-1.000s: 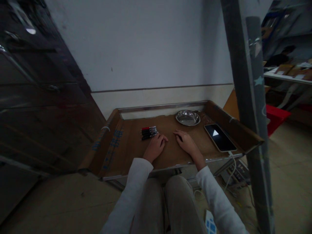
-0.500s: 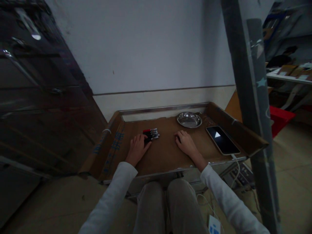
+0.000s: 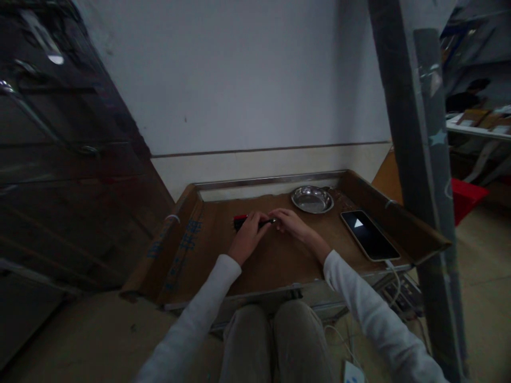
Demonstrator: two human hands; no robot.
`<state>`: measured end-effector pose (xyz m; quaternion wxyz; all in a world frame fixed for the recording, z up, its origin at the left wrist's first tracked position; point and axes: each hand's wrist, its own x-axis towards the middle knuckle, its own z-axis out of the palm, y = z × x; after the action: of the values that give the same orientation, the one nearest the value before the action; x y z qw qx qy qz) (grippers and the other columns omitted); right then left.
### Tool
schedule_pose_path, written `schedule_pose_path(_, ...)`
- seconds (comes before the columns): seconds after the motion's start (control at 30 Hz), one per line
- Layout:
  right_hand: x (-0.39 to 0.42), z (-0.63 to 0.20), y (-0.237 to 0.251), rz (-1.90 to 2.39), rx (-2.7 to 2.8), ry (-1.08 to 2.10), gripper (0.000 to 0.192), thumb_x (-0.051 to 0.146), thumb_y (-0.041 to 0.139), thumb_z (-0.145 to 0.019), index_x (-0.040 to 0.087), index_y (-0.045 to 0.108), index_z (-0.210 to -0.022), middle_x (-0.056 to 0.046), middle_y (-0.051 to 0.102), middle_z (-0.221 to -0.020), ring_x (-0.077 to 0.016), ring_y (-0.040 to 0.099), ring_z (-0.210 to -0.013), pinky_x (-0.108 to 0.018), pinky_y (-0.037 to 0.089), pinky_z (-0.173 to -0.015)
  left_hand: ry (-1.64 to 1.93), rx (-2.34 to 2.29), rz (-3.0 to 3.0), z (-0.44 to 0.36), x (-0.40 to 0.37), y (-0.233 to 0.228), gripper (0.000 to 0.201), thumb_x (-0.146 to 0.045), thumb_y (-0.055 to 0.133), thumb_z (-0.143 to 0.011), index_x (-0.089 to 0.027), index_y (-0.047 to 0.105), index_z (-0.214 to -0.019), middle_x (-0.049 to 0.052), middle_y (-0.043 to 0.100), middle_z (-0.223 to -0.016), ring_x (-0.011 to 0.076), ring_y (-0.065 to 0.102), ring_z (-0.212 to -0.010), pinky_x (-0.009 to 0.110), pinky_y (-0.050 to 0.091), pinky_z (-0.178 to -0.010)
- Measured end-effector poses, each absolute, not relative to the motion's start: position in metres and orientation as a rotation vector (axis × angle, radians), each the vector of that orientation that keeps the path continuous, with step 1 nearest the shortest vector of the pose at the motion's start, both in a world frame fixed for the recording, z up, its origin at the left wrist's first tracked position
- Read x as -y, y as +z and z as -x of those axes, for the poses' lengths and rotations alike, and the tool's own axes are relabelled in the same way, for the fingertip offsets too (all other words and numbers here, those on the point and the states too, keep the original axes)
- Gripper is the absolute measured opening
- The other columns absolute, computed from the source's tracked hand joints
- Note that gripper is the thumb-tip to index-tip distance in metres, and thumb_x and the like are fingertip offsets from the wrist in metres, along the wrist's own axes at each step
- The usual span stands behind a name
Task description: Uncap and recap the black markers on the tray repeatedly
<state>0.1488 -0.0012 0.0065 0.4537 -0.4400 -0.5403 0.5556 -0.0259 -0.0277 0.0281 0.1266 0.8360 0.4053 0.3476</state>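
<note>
A small row of marker pens, black with one red cap showing, lies on a cardboard-lined tray in front of me. My left hand rests on top of the pens, fingers curled over them. My right hand reaches in from the right and its fingertips touch the pens' right ends. Most of the pens are hidden under the two hands. The dim, blurred view does not show whether either hand has a pen pinched.
A shallow steel dish sits at the tray's back right. A phone with a lit screen lies at the right, cable hanging off the front edge. A dark cabinet stands left, a grey post right.
My left hand moved right from beside the pens onto them. My right hand slid left from the bare cardboard to the pens' right ends.
</note>
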Motion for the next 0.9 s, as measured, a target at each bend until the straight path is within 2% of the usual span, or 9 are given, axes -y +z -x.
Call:
schedule_pose_path(0.17,-0.004,-0.163,0.003,0.917,1.046,1.609,0.013,0.022,0.055,-0.080,0.016,0.065,-0.087,0.000,0.063,-0.069,-0.0070,0.052,-0.054,-0.018,0.042,-0.050,1.212,-1.048,-2.178,-0.002,0.006,0.042,0.026,-0.023,0.060,-0.081,-0.017,0.051,-0.104,0.005,0.061,-0.098,0.0143,0.060,-0.085,0.029,0.048,-0.077)
schedule_pose_path(0.3,-0.010,-0.171,-0.003,0.945,1.043,1.565,0.017,0.022,0.049,-0.084,0.016,0.064,-0.089,-0.003,0.066,-0.079,-0.0085,0.057,-0.060,-0.020,0.049,-0.058,1.248,-1.013,-2.070,-0.005,-0.006,0.049,0.028,-0.026,0.063,-0.079,-0.017,0.054,-0.103,0.006,0.062,-0.096,0.0135,0.060,-0.081,0.028,0.049,-0.076)
schedule_pose_path(0.4,-0.012,-0.172,-0.005,0.953,1.109,1.540,0.021,0.023,0.046,-0.086,0.015,0.064,-0.094,-0.007,0.068,-0.091,-0.0115,0.062,-0.072,-0.024,0.053,-0.069,1.309,-1.028,-1.980,0.003,-0.015,0.053,0.028,-0.027,0.064,-0.078,-0.016,0.056,-0.103,0.005,0.063,-0.093,0.0130,0.060,-0.080,0.027,0.048,-0.075)
schedule_pose_path(0.53,-0.012,-0.174,-0.006,0.907,1.171,1.452,0.021,0.024,0.052,-0.083,0.015,0.064,-0.098,-0.009,0.067,-0.104,-0.0145,0.064,-0.088,-0.031,0.052,-0.088,1.389,-1.059,-1.827,0.019,-0.027,0.053,0.024,-0.030,0.062,-0.078,-0.015,0.058,-0.097,0.004,0.063,-0.089,0.0131,0.060,-0.079,0.027,0.048,-0.075)
schedule_pose_path(0.63,-0.010,-0.175,-0.007,0.835,1.119,1.444,0.022,0.022,0.060,-0.078,0.016,0.066,-0.099,-0.007,0.068,-0.103,-0.0140,0.064,-0.089,-0.032,0.048,-0.095,1.426,-1.117,-1.766,0.027,-0.036,0.046,0.022,-0.030,0.062,-0.078,-0.014,0.059,-0.093,0.004,0.063,-0.087,0.0133,0.060,-0.079,0.027,0.047,-0.074)
schedule_pose_path(0.73,-0.009,-0.173,-0.008,0.856,1.106,1.407,0.025,0.023,0.066,-0.073,0.016,0.067,-0.096,-0.006,0.069,-0.097,-0.0138,0.064,-0.084,-0.033,0.049,-0.093,1.364,-1.174,-1.828,0.027,-0.041,0.035,0.019,-0.029,0.062,-0.078,-0.015,0.059,-0.091,0.004,0.063,-0.084,0.0133,0.060,-0.076,0.027,0.047,-0.072)
schedule_pose_path(0.9,-0.010,-0.174,-0.009,0.961,1.278,1.145,0.027,0.033,0.071,-0.067,0.016,0.068,-0.088,-0.004,0.068,-0.087,-0.0128,0.062,-0.075,-0.030,0.052,-0.077,1.139,-1.175,-2.205,0.010,-0.050,0.018,0.011,-0.023,0.061,-0.079,-0.017,0.060,-0.088,0.003,0.065,-0.087,0.0147,0.060,-0.081,0.029,0.046,-0.078)
